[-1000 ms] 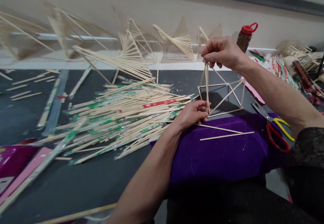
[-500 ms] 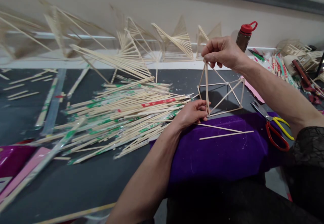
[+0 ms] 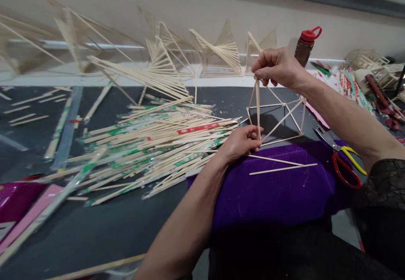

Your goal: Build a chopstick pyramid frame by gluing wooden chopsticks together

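Note:
A small frame of thin wooden sticks [image 3: 281,119] stands at the far edge of a purple cloth [image 3: 272,191]. My right hand [image 3: 278,66] pinches the frame's top point, fingers closed. My left hand [image 3: 242,141] pinches the bottom of an upright stick [image 3: 258,107] at the frame's near left corner. Two loose sticks [image 3: 281,165] lie on the cloth just right of my left hand.
A big pile of wooden sticks and wrapped chopsticks [image 3: 152,145] covers the dark table to the left. Finished stick structures [image 3: 218,54] line the back ledge. A red-capped glue bottle [image 3: 305,45] stands behind my right hand. Red and yellow scissors [image 3: 343,157] lie at right.
Almost nothing: both hands keep their pinch on the stick frame, with only a slight shift of the view.

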`<move>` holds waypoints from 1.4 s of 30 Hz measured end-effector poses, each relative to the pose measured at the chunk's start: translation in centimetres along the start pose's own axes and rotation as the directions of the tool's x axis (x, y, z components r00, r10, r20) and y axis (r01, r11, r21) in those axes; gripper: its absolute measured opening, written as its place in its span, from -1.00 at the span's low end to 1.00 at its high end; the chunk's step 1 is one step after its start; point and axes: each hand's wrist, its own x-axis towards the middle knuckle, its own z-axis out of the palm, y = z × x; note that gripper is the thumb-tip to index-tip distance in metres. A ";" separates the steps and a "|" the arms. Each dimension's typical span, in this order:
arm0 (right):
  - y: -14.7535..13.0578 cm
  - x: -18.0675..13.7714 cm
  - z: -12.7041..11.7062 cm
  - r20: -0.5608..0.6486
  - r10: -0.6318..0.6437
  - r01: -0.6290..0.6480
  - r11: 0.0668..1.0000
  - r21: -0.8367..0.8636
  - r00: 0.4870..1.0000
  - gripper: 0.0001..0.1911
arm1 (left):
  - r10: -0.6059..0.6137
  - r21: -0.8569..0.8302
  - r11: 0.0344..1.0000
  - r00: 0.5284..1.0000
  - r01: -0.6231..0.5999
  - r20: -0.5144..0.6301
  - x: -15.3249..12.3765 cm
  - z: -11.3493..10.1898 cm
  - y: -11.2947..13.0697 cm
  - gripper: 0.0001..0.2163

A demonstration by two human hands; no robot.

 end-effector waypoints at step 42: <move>1.4 -0.2 -1.4 0.004 -0.022 0.022 0.999 0.029 1.000 -0.86 | 0.010 -0.022 1.000 1.000 -0.010 -0.002 0.3 -0.3 -0.7 -0.64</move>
